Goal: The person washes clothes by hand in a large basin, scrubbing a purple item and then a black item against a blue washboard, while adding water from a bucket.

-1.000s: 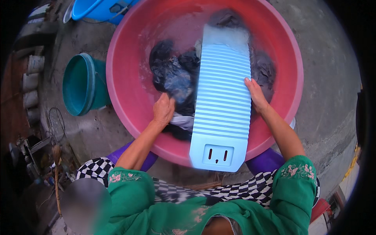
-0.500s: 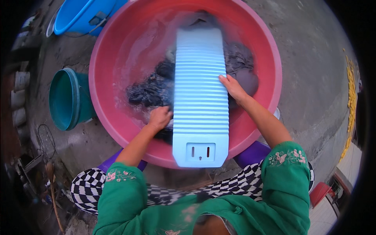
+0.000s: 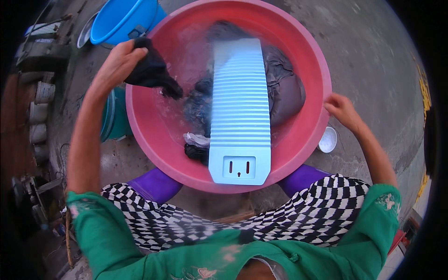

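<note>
My left hand [image 3: 116, 61] is closed round a bunched black cloth [image 3: 151, 69], raised over the left rim of a large pink basin [image 3: 136, 123]; its exact kind does not show. At the basin's right rim, my right hand [image 3: 344, 112] has its fingers curled, the tips against the edge. A light-blue ribbed washboard [image 3: 240, 107] leans in the basin, its near end over the front rim and its far end by the cloudy water. Dark patterned clothing [image 3: 198, 110] lies left of it, grey clothing [image 3: 285, 95] right. Near its lower left are a pale cloth [image 3: 197, 139] and a black cloth [image 3: 197, 153].
A blue bucket [image 3: 120, 23] stands beyond the basin at far left, with a green bucket [image 3: 109, 116] closer. A small white bowl [image 3: 328, 140] sits beside the right rim. Several pale pots [image 3: 38, 115] line the left edge. Yellow pieces [image 3: 425, 93] lie along the far right.
My left hand has gone from the water beside the washboard up and left, now holding the black cloth. My right hand has left the washboard for the basin's right rim.
</note>
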Demonstrator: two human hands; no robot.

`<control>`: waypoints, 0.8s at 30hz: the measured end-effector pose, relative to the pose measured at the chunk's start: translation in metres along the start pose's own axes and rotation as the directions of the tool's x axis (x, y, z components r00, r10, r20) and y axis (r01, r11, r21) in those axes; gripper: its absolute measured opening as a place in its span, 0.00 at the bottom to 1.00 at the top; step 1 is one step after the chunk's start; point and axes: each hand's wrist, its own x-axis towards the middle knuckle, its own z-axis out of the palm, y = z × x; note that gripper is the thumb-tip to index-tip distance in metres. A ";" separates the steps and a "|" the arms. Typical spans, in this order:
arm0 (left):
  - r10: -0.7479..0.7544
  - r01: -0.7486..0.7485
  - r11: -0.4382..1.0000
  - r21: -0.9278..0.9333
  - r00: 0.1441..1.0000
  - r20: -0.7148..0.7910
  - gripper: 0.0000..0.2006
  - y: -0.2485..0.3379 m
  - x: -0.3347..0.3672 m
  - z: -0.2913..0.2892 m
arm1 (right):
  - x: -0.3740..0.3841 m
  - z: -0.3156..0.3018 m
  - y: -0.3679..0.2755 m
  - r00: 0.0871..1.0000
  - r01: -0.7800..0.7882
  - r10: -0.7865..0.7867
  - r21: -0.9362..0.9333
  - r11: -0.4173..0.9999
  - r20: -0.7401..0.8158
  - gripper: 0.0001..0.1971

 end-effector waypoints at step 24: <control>0.401 -0.398 0.914 -0.072 0.916 0.025 0.16 0.120 -0.043 0.075 | -0.099 0.099 0.194 0.899 -0.436 0.362 -0.421 0.795 -0.246 0.27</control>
